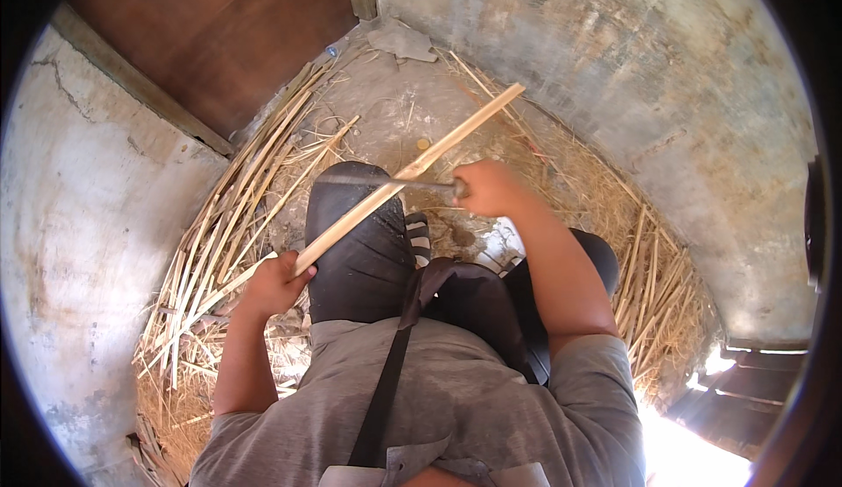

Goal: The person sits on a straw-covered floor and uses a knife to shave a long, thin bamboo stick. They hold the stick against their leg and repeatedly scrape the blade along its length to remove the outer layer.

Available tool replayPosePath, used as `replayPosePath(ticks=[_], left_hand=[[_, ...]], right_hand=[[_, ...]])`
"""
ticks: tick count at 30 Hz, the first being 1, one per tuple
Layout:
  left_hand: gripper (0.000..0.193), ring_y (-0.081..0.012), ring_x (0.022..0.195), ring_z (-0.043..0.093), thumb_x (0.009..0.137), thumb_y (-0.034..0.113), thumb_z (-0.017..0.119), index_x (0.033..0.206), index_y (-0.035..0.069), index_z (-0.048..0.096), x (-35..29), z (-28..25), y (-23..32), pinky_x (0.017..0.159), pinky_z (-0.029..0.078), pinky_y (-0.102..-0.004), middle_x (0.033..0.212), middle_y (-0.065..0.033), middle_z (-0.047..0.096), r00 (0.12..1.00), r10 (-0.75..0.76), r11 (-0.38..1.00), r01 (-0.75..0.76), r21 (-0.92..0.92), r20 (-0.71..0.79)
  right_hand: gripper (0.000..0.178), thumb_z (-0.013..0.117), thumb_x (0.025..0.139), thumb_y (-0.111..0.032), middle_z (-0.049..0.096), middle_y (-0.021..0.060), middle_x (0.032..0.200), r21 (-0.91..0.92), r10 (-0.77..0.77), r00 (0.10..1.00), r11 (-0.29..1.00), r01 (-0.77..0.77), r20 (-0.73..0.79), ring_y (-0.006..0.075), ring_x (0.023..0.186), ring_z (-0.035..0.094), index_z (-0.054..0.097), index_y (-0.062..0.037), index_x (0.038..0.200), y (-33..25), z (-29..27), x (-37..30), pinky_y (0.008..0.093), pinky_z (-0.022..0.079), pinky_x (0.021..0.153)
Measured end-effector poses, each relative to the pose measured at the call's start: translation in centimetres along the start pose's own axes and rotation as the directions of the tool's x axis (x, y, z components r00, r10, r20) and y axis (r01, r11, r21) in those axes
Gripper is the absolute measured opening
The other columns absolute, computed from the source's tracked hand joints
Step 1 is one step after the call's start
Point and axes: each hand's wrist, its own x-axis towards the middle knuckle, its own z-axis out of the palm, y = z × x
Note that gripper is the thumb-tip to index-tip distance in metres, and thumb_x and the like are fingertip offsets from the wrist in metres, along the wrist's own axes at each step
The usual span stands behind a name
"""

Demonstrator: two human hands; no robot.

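A long, pale split bamboo strip point(351, 220) slants across my left thigh, its far end pointing up and to the right. My left hand point(274, 287) is closed round its near end, beside the knee. In my right hand point(491, 191) I grip the handle of a knife point(430, 185). Its thin blade points left and crosses the middle of the strip, over my black-covered left leg point(355, 263). The blade looks slightly blurred. Whether its edge bites into the strip, I cannot tell.
Long bamboo strips point(254, 171) lie piled at the left, against a pale wall point(88, 198). More strips point(658, 303) and straw-like shavings point(605, 193) cover the ground at the right, along another stained wall point(649, 75). A brown panel point(219, 31) stands at the far left.
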Motion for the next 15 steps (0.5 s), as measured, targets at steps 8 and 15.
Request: replayPosePath(ticks=[8, 15], left_hand=[[0.039, -0.0472, 0.077, 0.066, 0.095, 0.037, 0.072, 0.092, 0.0, 0.061, -0.1, -0.3, 0.9, 0.069, 0.05, -0.0529, 0.076, -0.0246, 0.065, 1.0, 0.019, 0.993, -0.017, 0.116, -0.021], [0.042, -0.0475, 0.077, 0.067, 0.095, 0.041, 0.072, 0.094, 0.0, 0.061, -0.2, -0.6, 0.8, 0.069, 0.051, -0.053, 0.076, -0.0254, 0.066, 1.0, 0.022, 0.996, -0.021, 0.083, -0.014]], right_hand=[[0.046, 0.077, 0.083, -0.041, 0.071, 0.0206, 0.113, 0.072, 0.289, 0.945, 0.957, -0.281, -0.152, 0.0408, 0.108, 0.067, 0.071, -0.0062, 0.112, 5.7, 0.0, -0.3, 0.0492, 0.054, 0.092], [0.049, 0.077, 0.085, -0.044, 0.071, 0.0216, 0.109, 0.043, 0.028, 0.996, 0.999, -0.031, 0.084, 0.0415, 0.104, 0.068, 0.071, -0.0056, 0.115, -0.1, -0.7, -0.1, 0.0493, 0.053, 0.089]])
